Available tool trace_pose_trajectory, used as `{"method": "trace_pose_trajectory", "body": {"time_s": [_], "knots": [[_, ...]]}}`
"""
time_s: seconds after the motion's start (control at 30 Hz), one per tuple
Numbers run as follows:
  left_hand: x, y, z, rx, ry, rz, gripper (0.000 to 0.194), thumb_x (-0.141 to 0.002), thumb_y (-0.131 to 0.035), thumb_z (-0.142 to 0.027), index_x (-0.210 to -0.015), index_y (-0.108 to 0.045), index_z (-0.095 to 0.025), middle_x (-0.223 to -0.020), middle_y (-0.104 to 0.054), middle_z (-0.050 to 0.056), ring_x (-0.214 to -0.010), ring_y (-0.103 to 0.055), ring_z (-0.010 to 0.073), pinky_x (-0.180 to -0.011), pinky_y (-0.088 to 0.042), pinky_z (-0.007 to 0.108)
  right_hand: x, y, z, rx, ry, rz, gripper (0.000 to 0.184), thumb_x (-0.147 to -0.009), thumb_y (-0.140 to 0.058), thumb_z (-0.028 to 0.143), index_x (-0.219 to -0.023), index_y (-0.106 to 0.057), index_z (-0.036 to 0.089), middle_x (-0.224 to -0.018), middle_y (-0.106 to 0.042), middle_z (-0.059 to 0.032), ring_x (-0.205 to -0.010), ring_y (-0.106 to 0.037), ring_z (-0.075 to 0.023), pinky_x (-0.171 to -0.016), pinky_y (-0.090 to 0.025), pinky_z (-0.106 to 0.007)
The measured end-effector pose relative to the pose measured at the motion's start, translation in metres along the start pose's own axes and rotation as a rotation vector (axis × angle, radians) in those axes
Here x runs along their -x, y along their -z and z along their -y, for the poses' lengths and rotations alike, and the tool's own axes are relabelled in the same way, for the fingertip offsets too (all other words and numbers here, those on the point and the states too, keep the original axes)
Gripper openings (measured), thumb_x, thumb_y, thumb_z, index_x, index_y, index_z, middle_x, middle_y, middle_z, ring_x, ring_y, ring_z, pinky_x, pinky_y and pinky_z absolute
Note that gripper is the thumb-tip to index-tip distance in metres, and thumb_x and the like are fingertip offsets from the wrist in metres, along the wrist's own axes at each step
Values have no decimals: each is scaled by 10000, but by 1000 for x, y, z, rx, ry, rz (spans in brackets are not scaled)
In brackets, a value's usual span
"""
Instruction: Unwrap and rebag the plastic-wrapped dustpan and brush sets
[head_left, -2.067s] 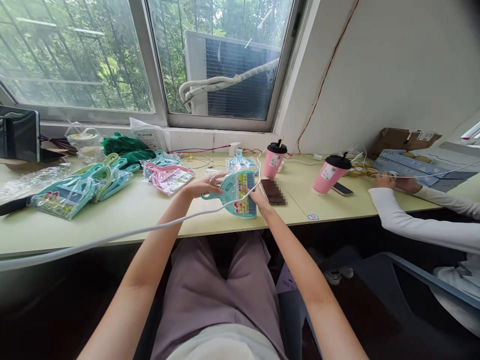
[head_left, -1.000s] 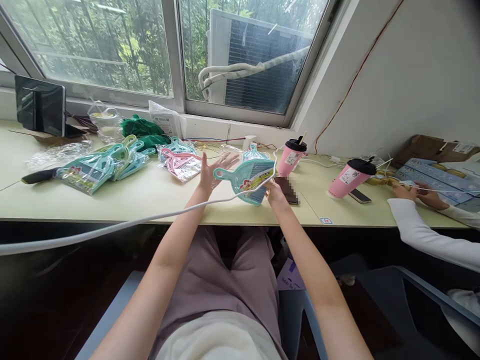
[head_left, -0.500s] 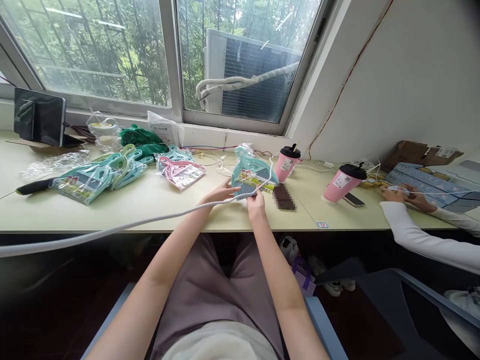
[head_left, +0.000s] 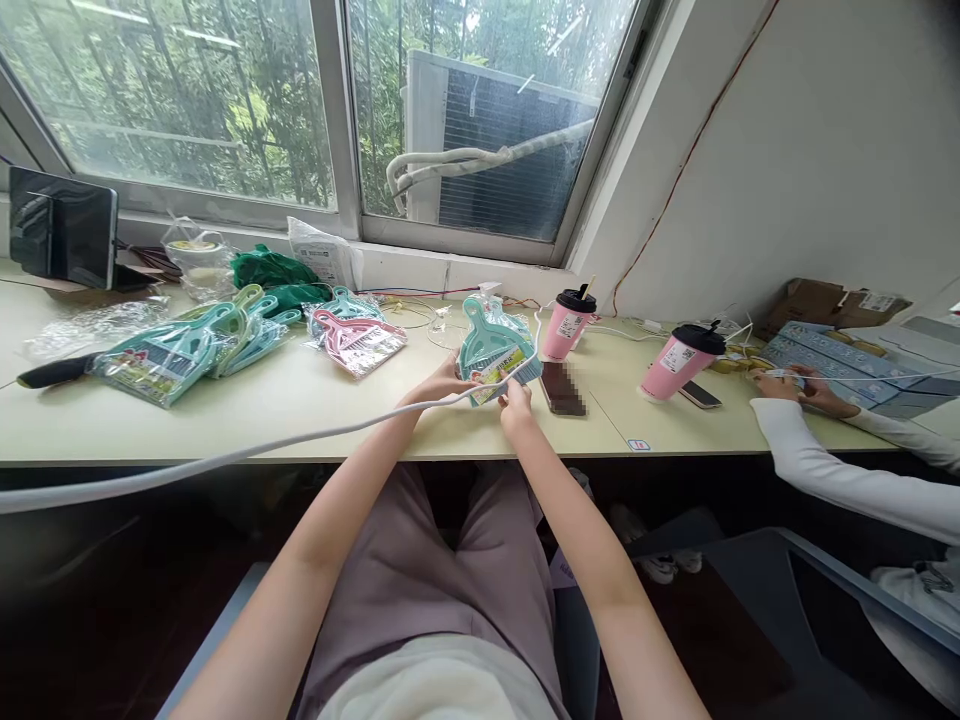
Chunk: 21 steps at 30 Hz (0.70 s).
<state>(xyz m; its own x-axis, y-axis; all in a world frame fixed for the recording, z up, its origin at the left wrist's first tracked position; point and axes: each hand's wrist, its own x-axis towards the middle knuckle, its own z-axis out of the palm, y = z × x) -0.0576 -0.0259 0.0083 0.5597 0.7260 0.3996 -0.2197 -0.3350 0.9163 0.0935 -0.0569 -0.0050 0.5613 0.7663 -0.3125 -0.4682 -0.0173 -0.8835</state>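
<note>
Between my hands is a teal mini dustpan-and-brush set, its handle pointing away from me and a yellow-green printed card across its front. My left hand grips its lower left edge. At the lower right edge, my right hand pinches the card or wrapping; the exact contact is partly hidden by a white cable passing in front. More wrapped sets lie to the left: a pink one and a teal one among several others.
Right of my hands are a dark phone, a pink cup and a second, leaning pink cup. A black-handled tool and a tablet are at left. Another person's hands work by blue boxes.
The dustpan set has turned in my hands, and its printed card now slants upward to the right. My right hand has shifted slightly along its lower edge. The view has moved a little.
</note>
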Motion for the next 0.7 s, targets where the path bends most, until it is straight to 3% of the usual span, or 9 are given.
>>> {"method": "trace_pose_trajectory", "body": {"time_s": [0.23, 0.43, 0.57, 0.7], "knots": [[-3, 5, 12, -6, -19, -200, 837, -667, -837, -346, -1389, -439, -200, -1108, -660, 95, -1011, -643, 270, -865, -518, 388, 1, 3, 0, -38, -28, 111, 147, -713, -671, 216, -835, -589, 218, -864, -661, 15, -763, -582, -102, -562, -434, -179], [-11, 7, 21, -40, -75, -252, 770, -680, -815, -395, -1343, -470, -211, -1142, -638, 90, -1048, -622, 265, -868, -515, 375, -6, 8, 11, -37, -103, 148, 84, -734, -681, 186, -760, -604, 209, -635, -569, 56, -564, -517, -73, -480, -388, -171], [-12, 8, 18, -74, -110, -285, 755, -697, -802, -427, -1335, -470, -199, -1167, -641, 102, -1097, -611, 281, -921, -502, 395, -4, 10, 18, -30, -108, 183, 119, -731, -738, 156, -754, -626, 190, -599, -551, 67, -491, -472, -47, -396, -299, -154], [-11, 5, 7, -128, -127, -354, 718, -733, -770, -459, -1340, -494, -192, -1215, -638, 125, -1154, -594, 304, -977, -478, 420, 0, 9, 23, -96, -144, 264, 152, -744, -744, 94, -726, -609, 161, -582, -552, 60, -469, -465, -31, -377, -298, -128]]}}
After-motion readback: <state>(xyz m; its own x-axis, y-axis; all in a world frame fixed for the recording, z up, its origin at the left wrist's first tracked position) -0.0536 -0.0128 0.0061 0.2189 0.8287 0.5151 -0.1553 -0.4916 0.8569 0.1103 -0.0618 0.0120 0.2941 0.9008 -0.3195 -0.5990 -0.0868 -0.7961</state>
